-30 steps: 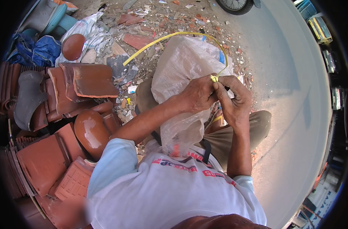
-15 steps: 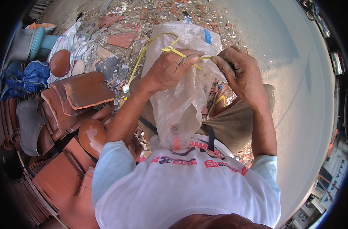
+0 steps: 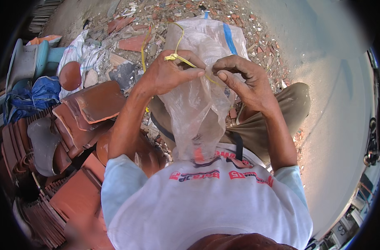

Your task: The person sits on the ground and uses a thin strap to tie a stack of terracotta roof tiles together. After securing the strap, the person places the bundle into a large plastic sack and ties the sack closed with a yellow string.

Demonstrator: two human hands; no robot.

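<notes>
A thin yellow plastic strap (image 3: pixel 185 61) with a knot in it runs across my left hand (image 3: pixel 169 75), its loop rising beyond the knuckles. The thumb and forefinger of that hand are closed on the strap. My right hand (image 3: pixel 246 81) is close by on the right, fingers curled and the thumb a little apart from them. The strap's short end passes just below the right fingertips and looks free of them. Beneath both hands a translucent whitish woven sack (image 3: pixel 198 110) with a blue stripe spreads from the ground to my lap, its near part crumpled.
Stacked reddish clay roof tiles (image 3: pixel 79 196) fill the left side. Beyond them lie a blue tarp (image 3: pixel 46 91), a white sack (image 3: pixel 75 48) and a pale blue-green object (image 3: pixel 29 62). Broken rubble (image 3: pixel 265 50) covers the ground ahead. Grey pavement (image 3: pixel 331 125) runs along the right.
My right hand has come away from the strap's end, its pinch loosened, and sits slightly lower. My left hand has shifted a little left and down, still gripping the strap.
</notes>
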